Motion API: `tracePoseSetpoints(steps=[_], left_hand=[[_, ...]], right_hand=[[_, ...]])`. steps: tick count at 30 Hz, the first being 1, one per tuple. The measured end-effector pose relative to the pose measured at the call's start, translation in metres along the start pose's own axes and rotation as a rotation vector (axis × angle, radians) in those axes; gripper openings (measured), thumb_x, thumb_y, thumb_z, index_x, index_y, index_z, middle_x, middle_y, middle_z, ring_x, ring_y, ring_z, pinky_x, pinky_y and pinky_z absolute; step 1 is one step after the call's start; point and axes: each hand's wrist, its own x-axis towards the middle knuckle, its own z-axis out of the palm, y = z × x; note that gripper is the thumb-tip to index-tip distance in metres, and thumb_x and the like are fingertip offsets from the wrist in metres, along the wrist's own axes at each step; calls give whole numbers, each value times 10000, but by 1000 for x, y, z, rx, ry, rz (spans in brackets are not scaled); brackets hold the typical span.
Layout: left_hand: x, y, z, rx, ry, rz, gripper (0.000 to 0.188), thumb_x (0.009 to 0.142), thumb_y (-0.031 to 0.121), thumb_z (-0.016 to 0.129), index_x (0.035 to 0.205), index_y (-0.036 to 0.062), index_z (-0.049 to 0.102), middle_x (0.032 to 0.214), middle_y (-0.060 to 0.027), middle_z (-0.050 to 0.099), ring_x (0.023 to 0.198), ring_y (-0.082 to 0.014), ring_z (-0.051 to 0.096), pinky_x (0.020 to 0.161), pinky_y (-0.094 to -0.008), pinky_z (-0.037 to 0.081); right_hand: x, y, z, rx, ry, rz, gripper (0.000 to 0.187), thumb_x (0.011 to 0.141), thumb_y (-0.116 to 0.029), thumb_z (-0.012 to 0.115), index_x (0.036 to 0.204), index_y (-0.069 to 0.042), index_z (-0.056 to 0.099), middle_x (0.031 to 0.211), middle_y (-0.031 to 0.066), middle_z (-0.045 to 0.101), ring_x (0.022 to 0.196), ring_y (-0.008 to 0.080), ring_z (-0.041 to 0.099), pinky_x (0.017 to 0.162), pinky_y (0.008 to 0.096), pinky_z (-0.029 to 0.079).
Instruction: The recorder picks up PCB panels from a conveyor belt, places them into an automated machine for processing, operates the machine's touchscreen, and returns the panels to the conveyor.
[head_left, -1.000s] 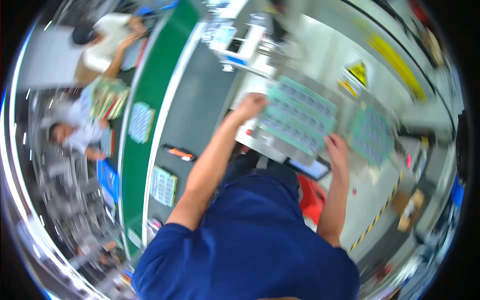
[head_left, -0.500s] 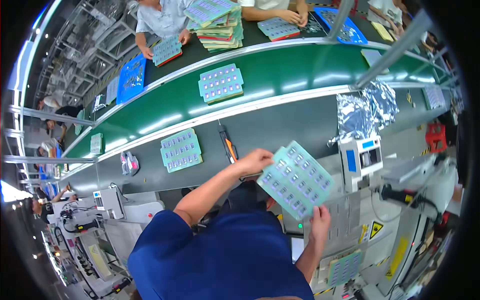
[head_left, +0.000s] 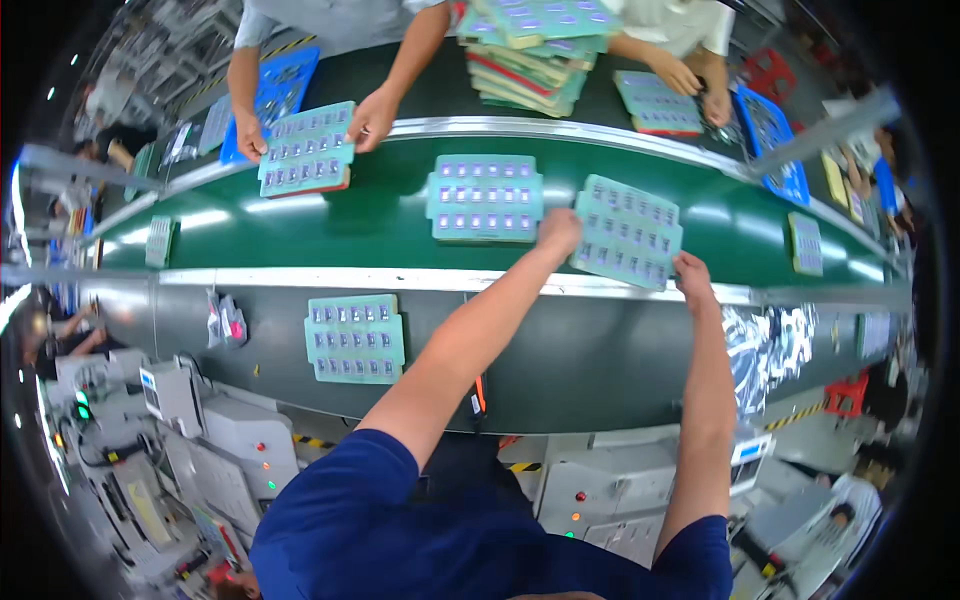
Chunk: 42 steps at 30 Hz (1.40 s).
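Observation:
A light green tray (head_left: 628, 232) with rows of small rectangular parts is held slightly tilted over the green conveyor belt. My left hand (head_left: 560, 233) closes on its left edge, somewhat blurred. My right hand (head_left: 692, 276) pinches its lower right corner. Just left of it, a similar loaded green tray (head_left: 486, 236) lies on the belt. Another green tray (head_left: 355, 340) rests on the dark bench, left of my left forearm. Partly covered by that forearm is a black and orange pen-shaped tool (head_left: 479, 396).
A metal rail (head_left: 430, 281) separates bench and belt. Across the belt, a co-worker's hands (head_left: 375, 118) hold a loaded tray (head_left: 308, 150) with red beneath. A stack of trays (head_left: 530, 80) stands beside them. Silver foil bags (head_left: 765, 345) lie at the bench's right; machines (head_left: 610, 485) stand near me.
My hands have carried the green tray forward from the bench edge to over the belt. The co-worker opposite has brought their tray over the belt. My view has shifted forward.

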Motion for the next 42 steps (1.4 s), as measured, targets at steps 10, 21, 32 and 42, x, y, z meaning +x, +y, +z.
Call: tracePoseSetpoints(steps=[10,21,32,42], left_hand=[[53,1,16,12,21,-265,209,802,128,638,987,33,662,1084,-186,647,1037,-343,620,852,-423,524],[-165,-2,-59,-344,262,442,184,851,16,532,1028,-32,553,981,-230,591,934,-431,558,773,-460,466],[-371,-167,-282,-6,845,-196,235,943,226,532,972,10,618,842,-127,616,760,-207,599,691,-328,474],[-284,-267,-391,-224,464,-342,319,930,225,568,1151,1,620,1050,-103,662,976,-176,598,858,-308,450]], right_hand=[[88,15,-3,-74,21,175,240,900,-246,590,1118,-145,604,758,-76,487,678,48,432,526,214,316],[6,37,27,-131,449,-426,316,911,-110,569,1213,-18,595,1068,82,654,904,142,621,657,239,436],[-237,16,353,-67,-501,-89,221,914,-90,568,1112,-7,623,983,81,669,856,129,638,745,247,491],[-222,-9,441,23,-454,-22,378,903,-170,595,1223,26,543,983,56,630,781,106,546,674,255,456]])
